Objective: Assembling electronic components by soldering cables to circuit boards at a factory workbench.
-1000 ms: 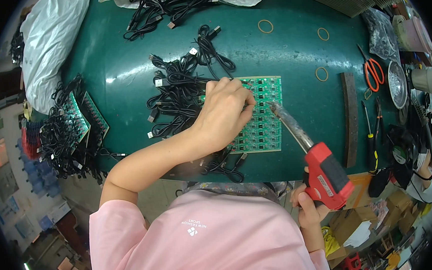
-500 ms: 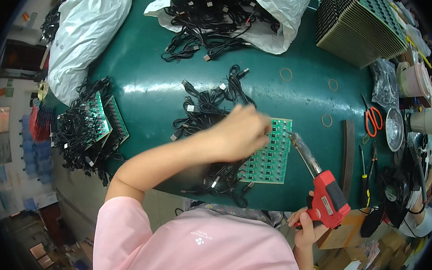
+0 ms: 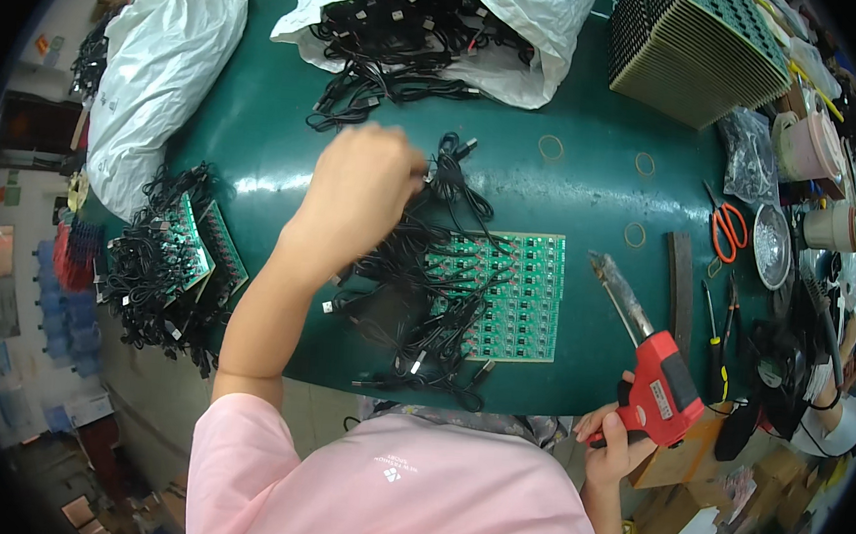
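Note:
My right hand (image 3: 618,447) is wrapped around the handle of a red and black soldering gun (image 3: 659,394), whose metal tip points up and left, clear of the board. Rows of small parts cover a green circuit board panel (image 3: 524,318), and black cables (image 3: 450,303) lie across its left part. Over the cable pile left of the board is my left hand (image 3: 364,188), slightly blurred, its fingers curled together. Whatever those fingers hold is hidden. Just right of its fingertips lies a bundled black USB cable (image 3: 462,180).
A white sack (image 3: 551,67) spills cables at the back, with another white sack (image 3: 168,80) at left. Boards with cables (image 3: 166,259) are heaped below it. Stacked panels (image 3: 695,67) stand back right, near orange-handled scissors (image 3: 726,231), a dark bar (image 3: 679,295) and a screwdriver (image 3: 716,352).
My left hand has moved left and away from the board, uncovering more of its cables. The soldering gun's tip has shifted slightly right, away from the board's edge. The whole view has shifted a little.

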Demonstrator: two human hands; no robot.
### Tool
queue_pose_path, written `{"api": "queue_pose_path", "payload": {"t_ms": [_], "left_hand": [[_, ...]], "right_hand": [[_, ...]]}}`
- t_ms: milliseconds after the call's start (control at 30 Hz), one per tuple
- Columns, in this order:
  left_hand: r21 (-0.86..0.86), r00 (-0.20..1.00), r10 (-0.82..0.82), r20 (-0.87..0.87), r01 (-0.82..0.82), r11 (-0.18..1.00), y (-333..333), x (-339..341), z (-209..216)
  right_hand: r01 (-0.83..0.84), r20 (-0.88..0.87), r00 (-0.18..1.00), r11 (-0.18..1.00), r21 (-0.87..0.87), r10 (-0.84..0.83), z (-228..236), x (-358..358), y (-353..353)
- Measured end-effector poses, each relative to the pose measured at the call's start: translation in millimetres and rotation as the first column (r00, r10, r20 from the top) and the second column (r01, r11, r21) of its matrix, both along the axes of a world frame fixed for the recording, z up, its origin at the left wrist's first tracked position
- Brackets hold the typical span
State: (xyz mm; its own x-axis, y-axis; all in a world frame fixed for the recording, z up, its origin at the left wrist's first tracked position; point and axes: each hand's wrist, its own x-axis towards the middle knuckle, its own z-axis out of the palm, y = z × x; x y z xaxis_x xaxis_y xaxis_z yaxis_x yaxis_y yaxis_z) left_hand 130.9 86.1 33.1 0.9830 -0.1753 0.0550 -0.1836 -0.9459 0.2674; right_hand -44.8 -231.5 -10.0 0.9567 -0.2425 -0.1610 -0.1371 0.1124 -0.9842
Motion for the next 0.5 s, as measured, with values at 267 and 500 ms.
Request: {"api": "queue_pose_path", "payload": {"t_ms": [267,500], "left_hand": [[0.112,0.95,-0.311,-0.019,0.311,0.944,-39,-44,16],[0.106,0.945,-0.327,-0.02,0.327,0.939,-83,-32,-45]], "right_hand": [[-0.023,0.018,1.0,1.0,0.018,0.023,3,12,8],[-0.007,0.036,0.999,1.0,0.007,0.007,2,3,7]]}}
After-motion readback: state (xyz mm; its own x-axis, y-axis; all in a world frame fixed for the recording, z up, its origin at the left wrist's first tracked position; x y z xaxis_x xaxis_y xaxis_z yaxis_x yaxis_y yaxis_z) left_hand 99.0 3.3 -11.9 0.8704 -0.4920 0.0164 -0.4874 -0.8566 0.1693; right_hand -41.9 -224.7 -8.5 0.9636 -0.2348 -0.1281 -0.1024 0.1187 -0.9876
